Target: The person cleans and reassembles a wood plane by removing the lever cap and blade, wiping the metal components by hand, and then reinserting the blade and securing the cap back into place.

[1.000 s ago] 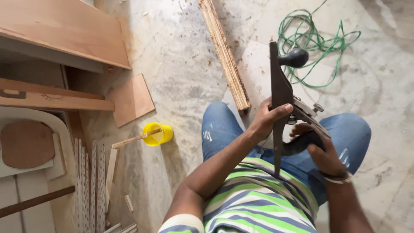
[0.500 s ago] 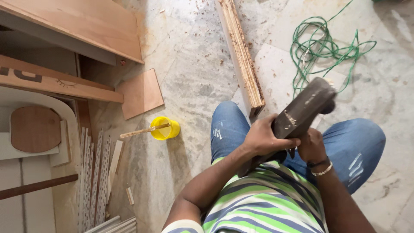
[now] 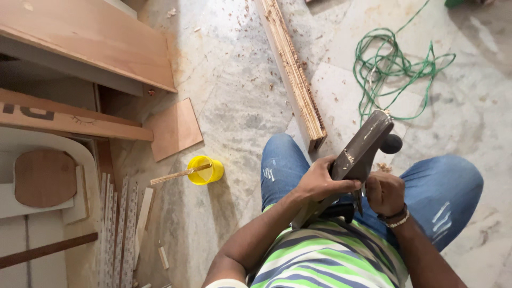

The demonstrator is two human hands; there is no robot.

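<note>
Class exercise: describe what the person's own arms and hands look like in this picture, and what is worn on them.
Both forearms are bare. The left hand wears nothing. The right hand has a dark band and a pale beaded bracelet at the wrist. A white short sleeve edge shows on the left arm, belonging to a green, white and navy striped shirt.

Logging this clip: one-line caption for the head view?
Seated person's left hand and right hand hold an upturned hand plane over the lap.

Colours around my lap
My dark grey plane [image 3: 358, 154], blue jeans [image 3: 442, 186], green-striped shirt [image 3: 325, 256]; yellow cup [image 3: 205, 170], green cord [image 3: 394, 69].
</note>
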